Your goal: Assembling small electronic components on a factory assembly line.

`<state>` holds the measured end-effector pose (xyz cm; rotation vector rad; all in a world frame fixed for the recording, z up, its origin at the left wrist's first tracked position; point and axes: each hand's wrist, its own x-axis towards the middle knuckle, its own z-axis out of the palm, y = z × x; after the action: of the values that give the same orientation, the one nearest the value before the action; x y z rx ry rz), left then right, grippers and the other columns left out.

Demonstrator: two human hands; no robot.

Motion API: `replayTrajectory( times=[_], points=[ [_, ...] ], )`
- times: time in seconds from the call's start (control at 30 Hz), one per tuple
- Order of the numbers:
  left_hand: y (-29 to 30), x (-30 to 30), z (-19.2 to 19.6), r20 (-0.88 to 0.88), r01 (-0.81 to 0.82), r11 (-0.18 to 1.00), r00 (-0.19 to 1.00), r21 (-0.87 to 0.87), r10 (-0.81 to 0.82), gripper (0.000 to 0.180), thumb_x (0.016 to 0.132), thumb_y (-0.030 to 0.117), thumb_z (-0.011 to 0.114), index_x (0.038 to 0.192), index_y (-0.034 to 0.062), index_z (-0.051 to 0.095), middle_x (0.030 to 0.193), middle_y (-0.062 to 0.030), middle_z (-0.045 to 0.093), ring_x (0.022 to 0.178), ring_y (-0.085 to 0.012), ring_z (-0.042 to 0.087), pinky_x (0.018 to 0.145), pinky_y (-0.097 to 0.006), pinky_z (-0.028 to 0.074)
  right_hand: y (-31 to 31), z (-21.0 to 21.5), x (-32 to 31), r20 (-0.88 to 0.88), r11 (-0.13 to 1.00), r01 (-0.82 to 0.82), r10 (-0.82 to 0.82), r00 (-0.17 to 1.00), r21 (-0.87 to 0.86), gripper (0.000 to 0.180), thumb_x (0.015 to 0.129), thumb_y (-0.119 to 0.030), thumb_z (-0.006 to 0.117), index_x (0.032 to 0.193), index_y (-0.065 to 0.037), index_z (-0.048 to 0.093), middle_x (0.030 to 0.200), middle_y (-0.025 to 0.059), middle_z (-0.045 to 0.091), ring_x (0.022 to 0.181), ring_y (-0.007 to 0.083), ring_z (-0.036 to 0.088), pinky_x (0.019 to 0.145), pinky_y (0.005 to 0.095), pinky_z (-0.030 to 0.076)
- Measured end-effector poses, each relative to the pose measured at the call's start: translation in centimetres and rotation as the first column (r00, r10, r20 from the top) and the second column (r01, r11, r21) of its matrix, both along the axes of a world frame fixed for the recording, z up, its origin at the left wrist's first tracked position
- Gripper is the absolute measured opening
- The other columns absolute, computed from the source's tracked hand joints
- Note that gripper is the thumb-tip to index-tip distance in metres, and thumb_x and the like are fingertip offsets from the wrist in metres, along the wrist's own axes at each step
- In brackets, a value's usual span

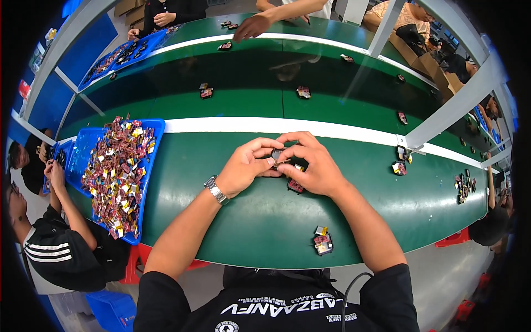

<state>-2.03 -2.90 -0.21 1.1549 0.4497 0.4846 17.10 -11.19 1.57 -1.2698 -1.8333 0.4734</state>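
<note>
Above the middle of the green bench (249, 221), my left hand (243, 166) and my right hand (316, 165) meet around a small black plastic casing (278, 153). Fingers and thumbs of both hands are closed on its edges and hide much of it. Just under my right hand lies a dark casing with a red circuit board (296, 186), partly covered by the fingers. Closer to me, near the bench's front edge, sits another open casing with a red board and a yellow-and-white part (323, 242).
A blue tray (160, 138) heaped with small red circuit boards (119, 171) stands at left. Beyond a white rail (221, 125), a green conveyor belt (243, 105) carries scattered casings. Metal posts (459, 105) rise at right. Co-workers sit around; a person's hand (251, 27) reaches over the far side.
</note>
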Motion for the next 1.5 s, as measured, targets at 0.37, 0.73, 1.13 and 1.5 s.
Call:
replayTrajectory(
  times=[0.37, 0.73, 1.13, 1.5],
  points=[
    [0.0, 0.2, -0.2, -0.009, -0.025, 0.999, 1.000, 0.031, 0.025, 0.030, 0.100, 0.005, 0.050, 0.129, 0.0009, 0.050, 0.125, -0.0132, 0.060, 0.114, -0.0205, 0.062, 0.096, -0.038, 0.056, -0.2, -1.0, -1.0, -0.016, 0.985, 0.155, -0.154, 0.988, 0.078, 0.011, 0.081, -0.008, 0.071, 0.092, -0.006, 0.073, 0.115, 0.0058, 0.063, 0.106, 0.0255, 0.058, 0.086, 0.0357, 0.052],
    [0.1, 0.1, -0.8, 0.014, -0.044, 0.999, 0.999, -0.018, 0.044, 0.027, 0.099, 0.006, 0.052, 0.126, 0.0008, 0.052, 0.125, -0.0136, 0.061, 0.112, -0.0212, 0.063, 0.095, -0.038, 0.056, -0.4, -1.7, -1.4, -0.096, 0.983, 0.181, -0.177, 0.979, 0.026, 0.013, 0.081, -0.009, 0.073, 0.094, -0.008, 0.074, 0.117, 0.0056, 0.065, 0.111, 0.0284, 0.057, 0.092, 0.0389, 0.049],
    [0.1, -0.1, -1.1, 0.043, -0.090, 0.996, 0.995, 0.024, 0.089, 0.024, 0.098, 0.004, 0.053, 0.122, -0.0008, 0.052, 0.130, -0.0189, 0.059, 0.113, -0.0223, 0.063, 0.095, -0.037, 0.056, -0.2, -1.4, -2.2, -0.075, 0.981, 0.174, -0.167, 0.983, 0.087, 0.017, 0.080, -0.008, 0.074, 0.096, -0.008, 0.074, 0.126, 0.0072, 0.061, 0.121, 0.0294, 0.052, 0.095, 0.0403, 0.048],
    [-0.1, 0.1, -1.0, 0.100, -0.065, 0.998, 0.993, -0.015, 0.067, 0.025, 0.097, 0.003, 0.055, 0.121, -0.0007, 0.052, 0.130, -0.0183, 0.058, 0.113, -0.0233, 0.064, 0.095, -0.039, 0.057, -0.5, -1.0, -1.9, -0.062, 0.978, 0.167, -0.160, 0.985, 0.126, 0.017, 0.079, -0.005, 0.072, 0.096, -0.006, 0.072, 0.126, 0.0092, 0.060, 0.124, 0.0314, 0.050, 0.101, 0.0413, 0.045]
  ],
)
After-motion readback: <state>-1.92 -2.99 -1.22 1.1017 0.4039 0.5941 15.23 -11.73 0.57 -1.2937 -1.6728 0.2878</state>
